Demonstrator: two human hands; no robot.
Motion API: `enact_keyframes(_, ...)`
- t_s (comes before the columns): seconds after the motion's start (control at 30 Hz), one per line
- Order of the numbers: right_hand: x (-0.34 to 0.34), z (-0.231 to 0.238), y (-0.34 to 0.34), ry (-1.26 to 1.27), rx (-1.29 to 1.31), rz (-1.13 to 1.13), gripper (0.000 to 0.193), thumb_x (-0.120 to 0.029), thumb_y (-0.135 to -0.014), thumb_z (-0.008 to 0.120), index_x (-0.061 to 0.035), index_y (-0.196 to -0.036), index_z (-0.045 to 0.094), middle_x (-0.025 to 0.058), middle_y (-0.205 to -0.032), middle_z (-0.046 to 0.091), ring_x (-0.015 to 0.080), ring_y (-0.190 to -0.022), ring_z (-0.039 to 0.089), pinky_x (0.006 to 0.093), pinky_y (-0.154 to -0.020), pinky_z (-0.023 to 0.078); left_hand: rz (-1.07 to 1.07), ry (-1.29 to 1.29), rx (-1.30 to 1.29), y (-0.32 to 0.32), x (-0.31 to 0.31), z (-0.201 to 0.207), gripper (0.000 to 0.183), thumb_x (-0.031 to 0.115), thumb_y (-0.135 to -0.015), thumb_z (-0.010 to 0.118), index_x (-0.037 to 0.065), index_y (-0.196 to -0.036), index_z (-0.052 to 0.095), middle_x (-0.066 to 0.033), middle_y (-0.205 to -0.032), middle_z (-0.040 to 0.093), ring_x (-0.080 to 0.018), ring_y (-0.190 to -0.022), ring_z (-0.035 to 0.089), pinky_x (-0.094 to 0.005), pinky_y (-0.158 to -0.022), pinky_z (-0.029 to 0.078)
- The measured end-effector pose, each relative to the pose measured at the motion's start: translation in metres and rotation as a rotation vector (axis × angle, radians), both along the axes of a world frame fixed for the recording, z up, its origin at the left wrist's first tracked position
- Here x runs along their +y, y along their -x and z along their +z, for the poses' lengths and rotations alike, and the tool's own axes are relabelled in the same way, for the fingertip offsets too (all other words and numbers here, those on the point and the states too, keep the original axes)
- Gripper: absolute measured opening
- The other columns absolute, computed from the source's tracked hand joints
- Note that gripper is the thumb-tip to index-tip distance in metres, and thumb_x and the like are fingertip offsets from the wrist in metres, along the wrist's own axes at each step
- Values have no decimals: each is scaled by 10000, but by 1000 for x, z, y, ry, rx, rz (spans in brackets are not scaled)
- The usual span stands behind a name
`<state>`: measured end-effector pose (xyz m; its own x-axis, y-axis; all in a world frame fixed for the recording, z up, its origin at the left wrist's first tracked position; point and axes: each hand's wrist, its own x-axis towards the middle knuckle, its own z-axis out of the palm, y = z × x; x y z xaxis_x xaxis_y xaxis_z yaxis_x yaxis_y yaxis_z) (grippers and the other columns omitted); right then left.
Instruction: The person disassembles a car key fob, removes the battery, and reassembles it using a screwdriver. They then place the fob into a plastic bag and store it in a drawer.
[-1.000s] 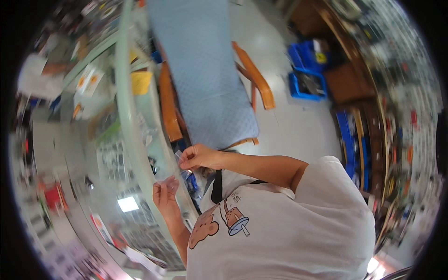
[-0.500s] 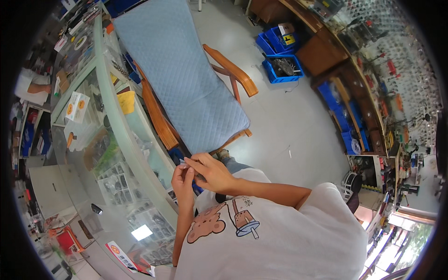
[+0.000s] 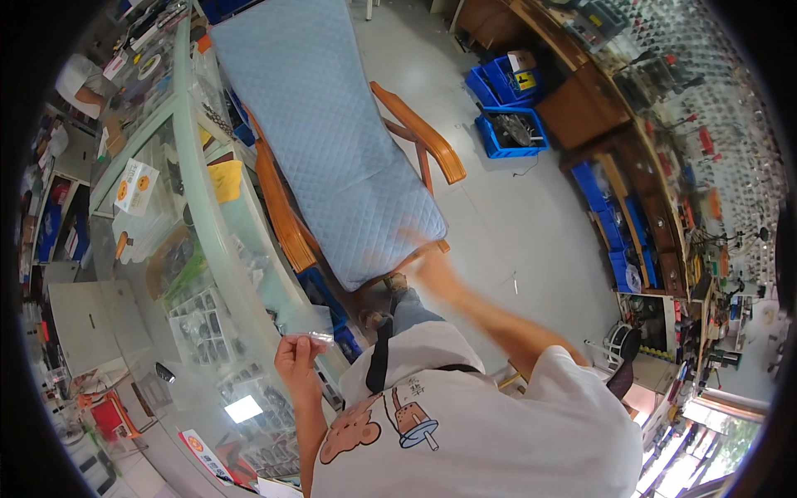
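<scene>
Between the fingertips of my left hand (image 3: pixel 297 362) is a small clear plastic bag (image 3: pixel 312 324), pinched at its lower edge close to the glass counter. What the bag contains, if anything, is too small to make out. My right hand (image 3: pixel 422 259) is stretched forward and smeared by motion, so its fingers do not show clearly. It appears in front of the near end of a long wooden armchair with a light blue quilted cushion (image 3: pixel 332 141). Whether it touches the cushion I cannot tell.
A curved glass display counter (image 3: pixel 217 224) runs along my left, with small parts in compartments and a white box (image 3: pixel 136 187) on top. Blue crates (image 3: pixel 511 143) stand on the floor at the far right. Crowded shelves line the right wall. Another person's arm (image 3: pixel 88 97) shows at far left.
My hands were together and have parted. The left moved down and left with the plastic bag; the right swung forward and to the right. The view has shifted slightly.
</scene>
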<state>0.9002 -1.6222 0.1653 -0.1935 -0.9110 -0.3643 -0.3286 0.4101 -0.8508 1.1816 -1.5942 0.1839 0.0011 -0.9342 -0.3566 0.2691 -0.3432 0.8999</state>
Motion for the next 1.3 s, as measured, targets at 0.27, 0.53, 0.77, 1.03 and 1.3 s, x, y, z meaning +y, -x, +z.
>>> enact_keyframes(0.27, -76, -44, 155, 658, 558, -4, 276, -120, -803, 574, -14, -1058, 558, 132, -960, 615, 261, -859, 589, 366, -738, 469, -51, -19, -258, 19, -18, -9, 135, 103, -876, 556, 59, -768, 486, -19, -664, 536, -80, -581, 502, -212, -550, 417)
enact_keyframes(0.53, -10, 38, -97, 436, -77, 859, 216, -206, -747, 668, -37, -862, 597, 121, -759, 591, 310, -695, 580, 378, -608, 463, 56, 68, -666, 30, 5, 18, 234, 145, -812, 633, -8, -689, 505, -44, -564, 489, -72, -533, 433, -248, -461, 352)
enact_keyframes(0.77, -3, 58, -139, 110, -224, 1042, 136, -108, -811, 631, 12, -871, 609, 64, -687, 601, 127, -575, 549, 266, -543, 452, 162, 61, -432, 0, 44, 41, 270, 150, -851, 595, 13, -664, 456, -1, -608, 473, -53, -569, 401, -230, -501, 348)
enact_keyframes(1.03, -11, 70, -169, -383, -650, 1258, 146, -76, -875, 520, 27, -783, 565, 45, -683, 571, 110, -640, 527, 239, -620, 439, 191, 62, 153, -26, 79, 54, 275, 166, -905, 537, 46, -666, 470, 31, -607, 479, -47, -559, 430, -208, -508, 343)
enact_keyframes(1.3, 6, 70, -211, 97, -243, 1258, 129, -48, -799, 543, 25, -693, 530, 67, -608, 544, 124, -527, 470, 261, -513, 379, 298, 44, -277, -57, 89, 49, 225, 116, -858, 534, 0, -668, 497, 4, -602, 494, -53, -561, 453, -219, -502, 369)
